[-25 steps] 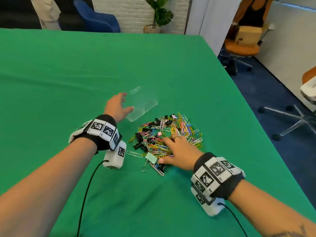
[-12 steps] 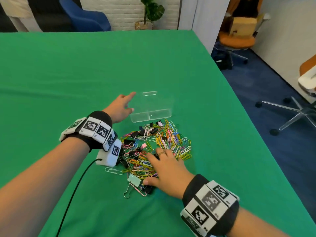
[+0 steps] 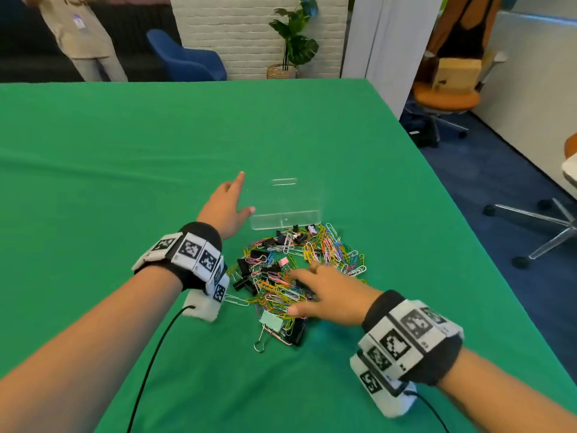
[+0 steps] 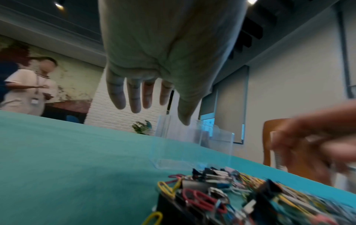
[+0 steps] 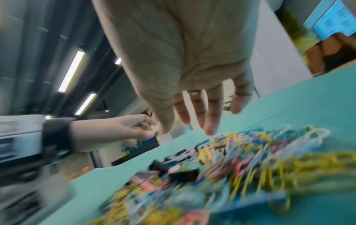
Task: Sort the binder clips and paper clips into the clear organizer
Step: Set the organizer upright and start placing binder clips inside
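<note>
A pile (image 3: 296, 270) of coloured paper clips and black binder clips is lying on the green table (image 3: 125, 151), touching the near wall of the clear organizer (image 3: 285, 207). The left hand (image 3: 226, 204) is hovering beside the organizer, fingers released. The right hand (image 3: 331, 295) is resting spread on the pile, grasping nothing.

Head view high, looking down; wrist views low; all share clip pile (image 3: 296, 270).
</note>
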A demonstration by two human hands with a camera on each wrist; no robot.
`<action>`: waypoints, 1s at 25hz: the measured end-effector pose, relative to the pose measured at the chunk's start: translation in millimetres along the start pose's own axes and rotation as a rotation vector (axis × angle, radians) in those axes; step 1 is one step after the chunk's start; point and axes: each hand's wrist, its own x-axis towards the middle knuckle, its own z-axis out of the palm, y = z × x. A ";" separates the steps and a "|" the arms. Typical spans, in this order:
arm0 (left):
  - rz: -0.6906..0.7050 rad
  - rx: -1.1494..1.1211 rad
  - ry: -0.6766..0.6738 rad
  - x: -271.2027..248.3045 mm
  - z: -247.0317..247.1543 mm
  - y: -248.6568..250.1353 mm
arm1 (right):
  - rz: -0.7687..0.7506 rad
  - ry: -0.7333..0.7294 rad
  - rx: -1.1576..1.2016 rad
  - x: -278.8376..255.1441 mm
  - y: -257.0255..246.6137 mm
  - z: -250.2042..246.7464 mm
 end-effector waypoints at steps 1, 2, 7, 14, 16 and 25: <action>-0.003 0.024 0.031 -5.9 1.2 -3.4 | 0.019 0.080 0.041 4.6 4.5 -10.2; 0.010 0.059 0.042 -12.4 3.5 -3.8 | 0.058 0.206 0.058 12.1 10.7 -20.6; 0.044 0.102 0.023 -20.8 15.7 10.4 | 0.310 0.421 -0.025 63.1 35.6 -46.3; 0.050 0.164 0.162 -7.8 23.5 16.3 | 0.331 0.377 0.058 87.6 39.8 -44.0; 0.041 0.158 0.101 1.3 23.1 10.2 | 0.293 0.340 0.001 87.5 37.7 -45.3; 0.137 0.070 0.036 11.0 14.7 -8.1 | 0.241 0.368 -0.148 80.7 35.5 -41.0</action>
